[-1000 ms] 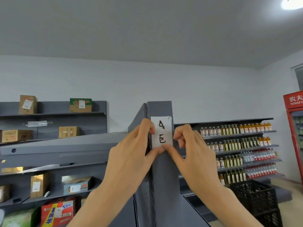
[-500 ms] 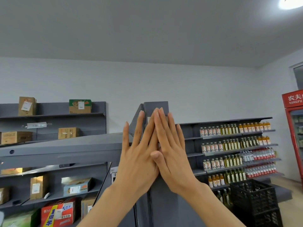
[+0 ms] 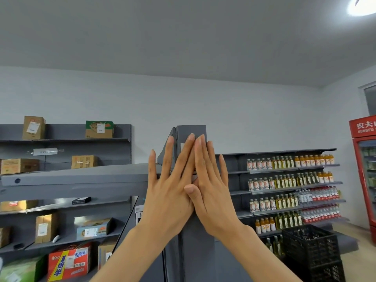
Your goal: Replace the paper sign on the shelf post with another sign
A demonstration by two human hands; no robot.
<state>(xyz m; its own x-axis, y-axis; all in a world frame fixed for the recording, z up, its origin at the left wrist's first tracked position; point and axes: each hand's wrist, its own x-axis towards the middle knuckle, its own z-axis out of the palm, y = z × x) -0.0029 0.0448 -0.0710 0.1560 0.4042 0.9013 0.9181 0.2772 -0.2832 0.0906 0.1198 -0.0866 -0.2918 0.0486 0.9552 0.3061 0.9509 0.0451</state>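
A grey metal shelf post [image 3: 191,131] stands upright in the middle of the view. Both hands lie flat against its front face with fingers straight and pointing up. My left hand [image 3: 168,192] covers the left half of the post, and my right hand [image 3: 211,188] covers the right half, its thumb crossing over the left hand's edge. The white paper sign [image 3: 182,147] is almost wholly hidden under the palms; only a thin pale sliver shows between the fingers.
Grey shelves [image 3: 65,176] with cardboard boxes run along the left. Shelves of bottled drinks [image 3: 289,186] fill the right. A black plastic crate [image 3: 311,247] stands low at the right, and a red drinks fridge [image 3: 364,171] is at the far right edge.
One second ago my fingertips pinched the sign's lower edges with the writing in view. Both hands have since flattened over it, and they have barely moved in the last half second.
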